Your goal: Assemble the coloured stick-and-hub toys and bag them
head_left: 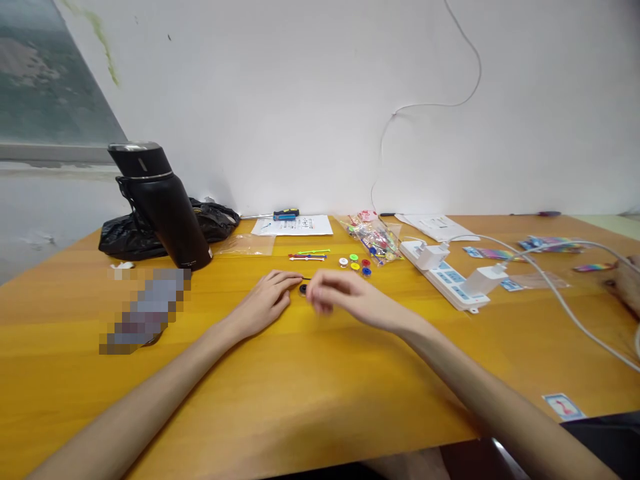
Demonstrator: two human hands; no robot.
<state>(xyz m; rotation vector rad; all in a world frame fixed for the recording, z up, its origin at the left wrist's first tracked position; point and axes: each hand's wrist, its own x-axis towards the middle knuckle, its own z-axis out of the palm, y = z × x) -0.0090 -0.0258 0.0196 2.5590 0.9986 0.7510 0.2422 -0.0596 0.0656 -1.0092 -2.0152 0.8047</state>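
My left hand (267, 299) lies palm down on the table, fingers stretched out. Its fingertips reach the end of a thin black stick (307, 278). Just right of it a small black round piece (303, 289) sits on the tabletop. My right hand (337, 292) is beside that piece, its fingers curled and smeared by motion; whether anything is between them is hidden. Beyond the hands are several small coloured round pieces, among them a white one (343, 263) and a blue one (367, 272), and a few thin coloured sticks (307, 256).
A black bottle (167, 207) and a blurred-out flat object (147, 310) are at left. Behind lie a black plastic bag (215, 220), a screwdriver (286, 215), paper and a clear bag of parts (375, 240). A white power strip (450, 283) with plugs and cables occupies the right.
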